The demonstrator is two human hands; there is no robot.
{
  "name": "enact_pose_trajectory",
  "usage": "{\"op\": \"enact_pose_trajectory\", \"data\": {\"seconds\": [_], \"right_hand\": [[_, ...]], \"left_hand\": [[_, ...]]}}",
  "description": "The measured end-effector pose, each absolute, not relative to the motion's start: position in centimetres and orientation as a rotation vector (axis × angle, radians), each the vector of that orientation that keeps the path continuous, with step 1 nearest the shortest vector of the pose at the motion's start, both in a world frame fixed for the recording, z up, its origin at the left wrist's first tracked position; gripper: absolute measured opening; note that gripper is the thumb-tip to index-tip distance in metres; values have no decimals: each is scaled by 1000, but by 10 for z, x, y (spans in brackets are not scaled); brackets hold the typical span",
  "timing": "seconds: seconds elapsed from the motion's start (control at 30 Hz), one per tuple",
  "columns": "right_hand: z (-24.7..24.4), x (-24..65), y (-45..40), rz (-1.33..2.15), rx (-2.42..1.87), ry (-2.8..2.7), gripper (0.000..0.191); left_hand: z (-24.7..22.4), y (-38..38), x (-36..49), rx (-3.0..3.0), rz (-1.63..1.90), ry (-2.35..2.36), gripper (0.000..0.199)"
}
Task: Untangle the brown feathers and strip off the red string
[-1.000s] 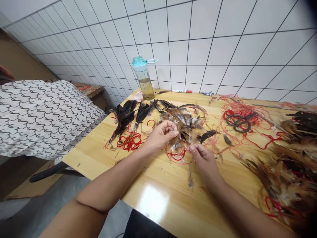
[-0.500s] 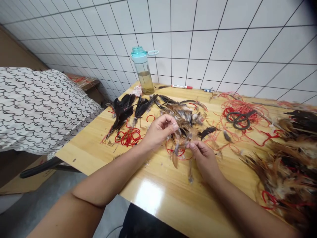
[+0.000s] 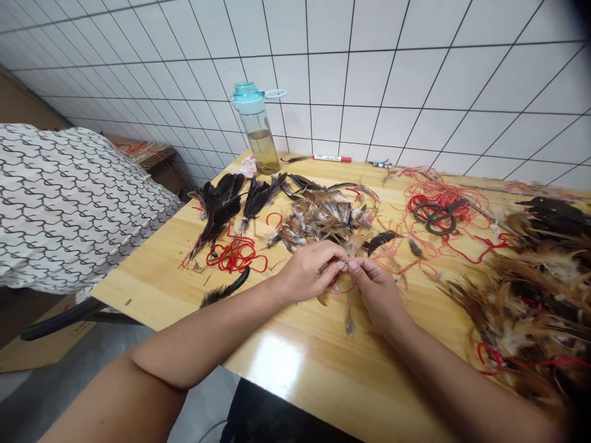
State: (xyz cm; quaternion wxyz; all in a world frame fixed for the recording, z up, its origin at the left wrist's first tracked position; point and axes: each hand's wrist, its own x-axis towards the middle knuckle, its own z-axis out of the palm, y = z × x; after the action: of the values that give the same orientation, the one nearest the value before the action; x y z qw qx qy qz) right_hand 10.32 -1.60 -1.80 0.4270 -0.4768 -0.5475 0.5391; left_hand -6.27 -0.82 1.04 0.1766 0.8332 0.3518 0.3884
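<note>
My left hand (image 3: pixel 314 271) and my right hand (image 3: pixel 378 289) meet fingertip to fingertip over the table, both pinched. The right thumb and finger grip a feather, whose pale, wispy part (image 3: pixel 354 245) shows just above the fingertips. What the left fingers pinch is too small to make out. Just beyond the hands spreads a loose pile of brown feathers (image 3: pixel 323 212). A thin grey feather (image 3: pixel 349 317) lies below the fingertips, and red cord partly shows beneath the hands. One dark feather (image 3: pixel 226 289) rests beside my left forearm.
Black feather bunches (image 3: pixel 221 206) and coiled red cord (image 3: pixel 237 255) lie at left. Behind stand a water bottle (image 3: pixel 261 132) and a red-capped marker (image 3: pixel 331 158). Scissors (image 3: pixel 436 217) rest on tangled red string (image 3: pixel 443 191). A large feather heap (image 3: pixel 530 295) covers the right side.
My left hand has come down and right until its fingertips meet those of my right hand. The view has shifted slightly, bringing more of the dark feather by my left forearm into sight.
</note>
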Motion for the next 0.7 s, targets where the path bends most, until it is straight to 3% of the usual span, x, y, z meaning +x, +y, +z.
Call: {"op": "enact_pose_trajectory", "data": {"seconds": [0.33,0.47,0.7], "right_hand": [[-20,104,-15,1278,-1201,-1427,27],[-21,103,-15,1179,-1211,-1497,24],[-20,104,-15,1106,-1188,-1559,21]], "left_hand": [[12,-7,-61,1926,950,1102,9],[3,-3,-60,1490,867,1038,20],[7,-1,-59,1347,959,1023,22]]}}
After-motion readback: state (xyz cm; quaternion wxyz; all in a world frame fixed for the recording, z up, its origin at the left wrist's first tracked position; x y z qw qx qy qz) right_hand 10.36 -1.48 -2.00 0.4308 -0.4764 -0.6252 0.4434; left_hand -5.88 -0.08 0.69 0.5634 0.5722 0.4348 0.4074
